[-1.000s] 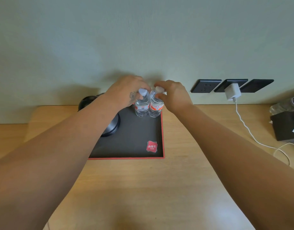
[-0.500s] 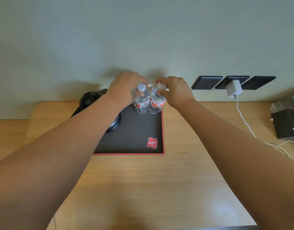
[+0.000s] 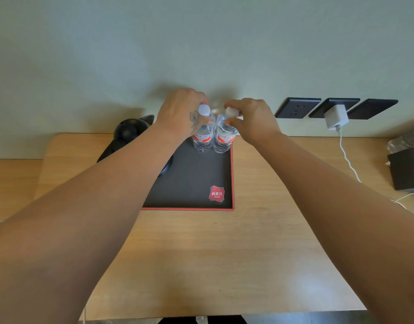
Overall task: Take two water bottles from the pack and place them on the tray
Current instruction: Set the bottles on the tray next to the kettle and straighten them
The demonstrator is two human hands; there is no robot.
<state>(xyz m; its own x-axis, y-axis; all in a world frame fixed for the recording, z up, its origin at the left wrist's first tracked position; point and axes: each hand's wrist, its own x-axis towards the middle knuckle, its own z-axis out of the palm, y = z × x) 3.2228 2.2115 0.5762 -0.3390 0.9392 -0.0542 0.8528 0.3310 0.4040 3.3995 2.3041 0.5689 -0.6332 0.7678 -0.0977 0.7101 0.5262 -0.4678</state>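
Both bottles (image 3: 212,139) stand upright, caps up, on the tray (image 3: 192,183).

Your forearms are bare from the lower frame edge up to the wrists, with no sleeves, watch or bands showing. Your left hand (image 3: 182,113) carries a dark ink tattoo on its back near the thumb side, its design too small to make out. Your right hand (image 3: 252,120) shows no rings or markings.

Two bottles (image 3: 213,139) side by side on the tray's (image 3: 189,183) far-right corner — kettle (image 3: 131,132) left.
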